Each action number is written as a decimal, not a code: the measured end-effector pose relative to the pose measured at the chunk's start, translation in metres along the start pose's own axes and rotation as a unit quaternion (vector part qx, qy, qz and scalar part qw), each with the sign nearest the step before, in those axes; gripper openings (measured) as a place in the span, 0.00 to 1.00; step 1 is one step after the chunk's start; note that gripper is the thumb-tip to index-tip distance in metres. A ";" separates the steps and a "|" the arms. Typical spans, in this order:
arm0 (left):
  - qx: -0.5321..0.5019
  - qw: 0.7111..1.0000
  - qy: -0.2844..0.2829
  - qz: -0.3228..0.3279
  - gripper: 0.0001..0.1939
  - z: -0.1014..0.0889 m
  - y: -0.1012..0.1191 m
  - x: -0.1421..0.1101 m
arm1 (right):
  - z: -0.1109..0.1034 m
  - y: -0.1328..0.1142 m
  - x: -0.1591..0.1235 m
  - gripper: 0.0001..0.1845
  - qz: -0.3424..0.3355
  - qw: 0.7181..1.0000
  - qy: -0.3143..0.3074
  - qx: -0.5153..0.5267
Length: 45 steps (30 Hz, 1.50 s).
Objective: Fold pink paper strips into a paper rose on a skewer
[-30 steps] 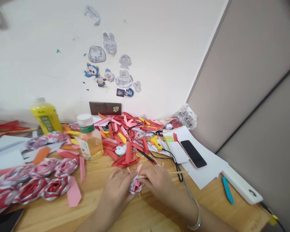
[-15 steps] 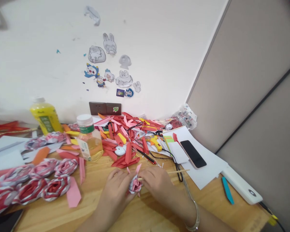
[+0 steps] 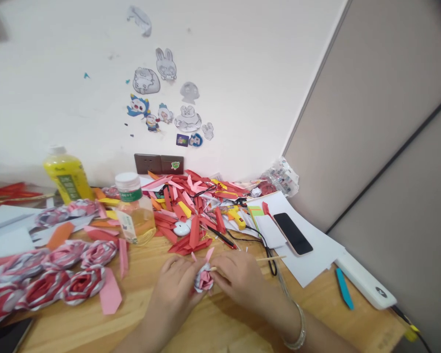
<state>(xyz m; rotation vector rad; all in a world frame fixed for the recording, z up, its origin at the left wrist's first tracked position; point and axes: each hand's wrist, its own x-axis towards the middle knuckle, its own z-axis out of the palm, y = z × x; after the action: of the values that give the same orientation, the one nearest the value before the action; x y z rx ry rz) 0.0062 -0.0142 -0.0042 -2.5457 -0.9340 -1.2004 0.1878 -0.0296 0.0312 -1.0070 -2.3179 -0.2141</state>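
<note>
Near the front of the desk, a pink and white folded paper rose [image 3: 204,280] is pinched in my left hand [image 3: 173,289], with a pink strip sticking up behind it. My right hand [image 3: 238,273] is closed round a thin wooden stick [image 3: 272,258]. One end of the stick reaches the rose's petals; its other end points out to the right past my wrist. Whether the right fingertips also touch the paper, I cannot tell. Parts of the rose are hidden behind my left fingers.
Finished paper roses [image 3: 83,284] lie at left by a juice bottle [image 3: 68,176] and a tea bottle [image 3: 135,211]. Behind my hands are piled folded paper strips [image 3: 194,233] and a yellow glue gun [image 3: 236,217]. At right lie a phone [image 3: 293,234], white paper and a white power strip [image 3: 367,283].
The right fingers and the stick's tip have shifted slightly at the rose's edge. The rose has turned a little, showing more of its pink centre. The camera view has moved slightly.
</note>
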 end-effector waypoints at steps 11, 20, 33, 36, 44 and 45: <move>0.012 1.000 0.009 0.009 0.14 0.001 -0.001 0.001 | 0.006 -0.004 0.000 0.15 -0.050 0.993 0.056 -0.091; 0.013 1.000 0.007 0.010 0.13 0.000 0.000 0.002 | 0.004 -0.008 0.001 0.13 -0.036 0.991 0.047 -0.117; -0.002 1.000 0.002 0.003 0.13 0.000 0.000 0.002 | 0.008 -0.007 -0.002 0.16 -0.021 0.996 0.024 -0.082; -0.012 1.000 -0.016 -0.005 0.13 -0.002 0.000 0.002 | 0.001 -0.007 0.000 0.11 0.031 0.999 -0.014 -0.010; -0.073 0.989 -0.038 -0.122 0.13 -0.001 -0.005 0.004 | -0.003 0.008 0.003 0.06 0.143 0.988 -0.044 0.047; -0.077 0.988 -0.035 -0.131 0.13 -0.001 -0.005 0.004 | -0.001 0.009 0.002 0.06 0.132 0.989 -0.054 0.050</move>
<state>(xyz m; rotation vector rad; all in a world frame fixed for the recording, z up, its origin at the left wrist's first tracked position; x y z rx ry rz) 0.0045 -0.0086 -0.0015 -2.6626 -1.2729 -1.3057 0.1931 -0.0224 0.0322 -1.2863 -2.2363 0.0649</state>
